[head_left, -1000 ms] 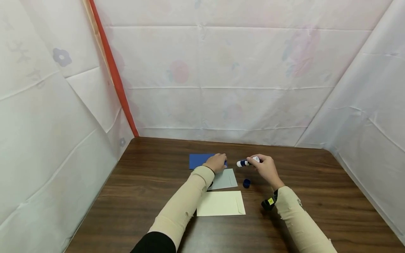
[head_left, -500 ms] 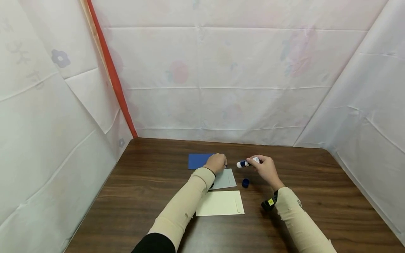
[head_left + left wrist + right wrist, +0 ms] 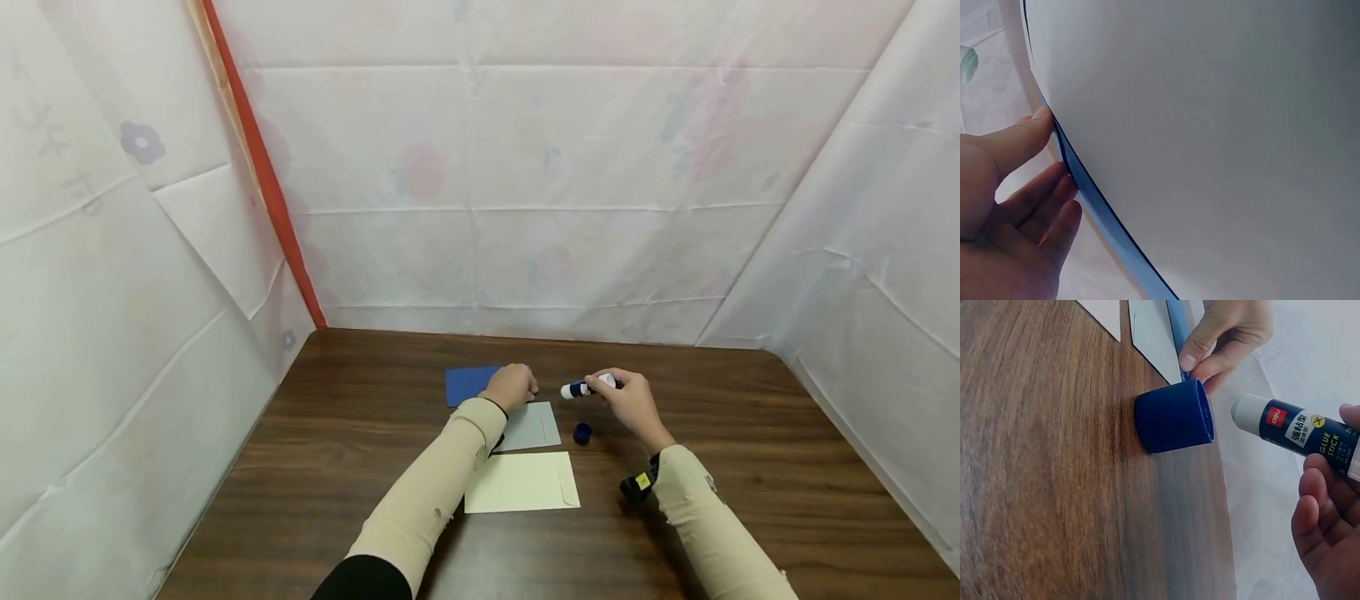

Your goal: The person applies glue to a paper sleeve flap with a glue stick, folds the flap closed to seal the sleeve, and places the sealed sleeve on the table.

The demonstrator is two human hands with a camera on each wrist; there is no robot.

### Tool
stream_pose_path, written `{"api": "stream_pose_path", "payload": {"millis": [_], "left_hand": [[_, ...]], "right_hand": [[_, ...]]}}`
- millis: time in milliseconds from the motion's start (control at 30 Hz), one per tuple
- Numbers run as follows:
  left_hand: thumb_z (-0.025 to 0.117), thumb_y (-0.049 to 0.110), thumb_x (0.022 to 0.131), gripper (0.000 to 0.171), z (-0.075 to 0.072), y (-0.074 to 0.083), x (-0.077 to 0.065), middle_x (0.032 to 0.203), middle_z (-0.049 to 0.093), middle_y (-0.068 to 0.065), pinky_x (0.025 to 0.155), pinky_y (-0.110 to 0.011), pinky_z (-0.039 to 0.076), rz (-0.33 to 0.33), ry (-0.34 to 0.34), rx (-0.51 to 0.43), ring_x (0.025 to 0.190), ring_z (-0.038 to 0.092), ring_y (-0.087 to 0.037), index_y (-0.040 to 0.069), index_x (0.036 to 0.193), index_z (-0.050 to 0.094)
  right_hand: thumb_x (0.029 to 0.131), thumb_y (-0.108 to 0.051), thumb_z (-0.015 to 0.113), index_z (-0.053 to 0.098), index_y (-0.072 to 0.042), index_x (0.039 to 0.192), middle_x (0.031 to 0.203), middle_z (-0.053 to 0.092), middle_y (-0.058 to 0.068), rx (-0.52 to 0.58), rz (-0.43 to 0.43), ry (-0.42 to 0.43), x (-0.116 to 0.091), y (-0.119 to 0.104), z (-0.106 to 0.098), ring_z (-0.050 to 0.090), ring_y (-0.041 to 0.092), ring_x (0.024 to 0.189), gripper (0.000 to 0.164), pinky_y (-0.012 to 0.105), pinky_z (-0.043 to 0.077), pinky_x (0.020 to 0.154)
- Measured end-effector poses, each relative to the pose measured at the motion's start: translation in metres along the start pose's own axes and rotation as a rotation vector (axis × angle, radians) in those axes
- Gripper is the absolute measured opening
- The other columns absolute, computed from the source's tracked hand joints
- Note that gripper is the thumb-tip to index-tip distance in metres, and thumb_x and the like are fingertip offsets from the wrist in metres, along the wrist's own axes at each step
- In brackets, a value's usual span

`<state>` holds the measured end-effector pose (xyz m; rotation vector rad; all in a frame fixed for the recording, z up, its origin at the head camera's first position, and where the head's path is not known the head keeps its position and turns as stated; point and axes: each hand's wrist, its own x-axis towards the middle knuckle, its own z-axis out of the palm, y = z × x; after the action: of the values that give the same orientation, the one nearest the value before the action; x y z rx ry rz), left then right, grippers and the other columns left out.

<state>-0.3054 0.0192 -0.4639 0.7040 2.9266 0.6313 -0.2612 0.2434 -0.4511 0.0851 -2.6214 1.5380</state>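
Observation:
At the right end of the blue envelope (image 3: 468, 387), my left hand (image 3: 512, 387) pinches the edge between thumb and fingers. The left wrist view shows that blue edge (image 3: 1110, 231) slightly parted beside the fingers. My right hand (image 3: 632, 403) grips a glue stick (image 3: 576, 389), uncapped, its pale tip pointing left toward the blue envelope but apart from it. In the right wrist view the label on the glue stick (image 3: 1300, 431) is readable. Its dark blue cap (image 3: 582, 433) stands on the table below. My left hand hides part of the blue envelope.
A pale grey envelope (image 3: 534, 426) lies just in front of the blue one, partly under my left forearm. Nearer still is a cream envelope (image 3: 522, 482), its flap end to the right. White cloth (image 3: 480, 183) hangs around the wooden table (image 3: 360, 450).
My left fingers have curled in at the right end of the blue envelope, which tilts slightly. The right hand and glue stick hold nearly still.

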Motion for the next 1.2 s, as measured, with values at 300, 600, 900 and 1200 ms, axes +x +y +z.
{"api": "stream_pose_path", "payload": {"millis": [300,600,900,1200], "left_hand": [[0.064,0.002,0.092,0.019,-0.0017,-0.0007,0.0013,0.107,0.074,-0.005,0.088,-0.032,0.056,-0.005,-0.003,-0.007,0.102,0.069,-0.021,0.008,0.104,0.077],[0.057,-0.007,0.091,0.023,-0.0046,-0.0009,0.0005,0.095,0.075,-0.005,0.082,-0.025,0.055,0.017,-0.037,-0.004,0.09,0.068,-0.015,0.005,0.091,0.077],[0.062,0.001,0.092,0.03,-0.0082,-0.0034,-0.0036,0.061,0.049,0.001,0.058,-0.021,0.031,0.078,-0.047,0.029,0.059,0.04,-0.01,0.008,0.063,0.059],[0.065,0.013,0.094,0.022,-0.0061,-0.0074,-0.0039,0.115,0.072,-0.007,0.087,-0.03,0.055,0.029,-0.041,0.003,0.103,0.068,-0.021,0.006,0.114,0.072]], "right_hand": [[0.09,-0.032,0.07,0.072,0.002,0.1,0.083,0.064,0.023,0.009,-0.005,0.012,0.0004,-0.0014,-0.001,0.061,0.029,0.065,0.035,0.03,0.052,0.056],[0.091,-0.03,0.07,0.071,0.003,0.1,0.085,0.065,0.024,0.012,-0.014,0.013,0.0005,-0.0029,-0.0011,0.062,0.028,0.065,0.034,0.037,0.055,0.06],[0.09,-0.032,0.07,0.071,0.004,0.102,0.079,0.065,0.018,0.044,-0.009,-0.005,0.0023,-0.0038,-0.0011,0.062,0.024,0.064,0.038,0.036,0.056,0.061],[0.091,-0.03,0.07,0.07,0.005,0.102,0.073,0.064,0.005,0.077,-0.007,-0.02,0.001,-0.0082,0.0004,0.062,0.02,0.063,0.037,0.035,0.056,0.06]]}}
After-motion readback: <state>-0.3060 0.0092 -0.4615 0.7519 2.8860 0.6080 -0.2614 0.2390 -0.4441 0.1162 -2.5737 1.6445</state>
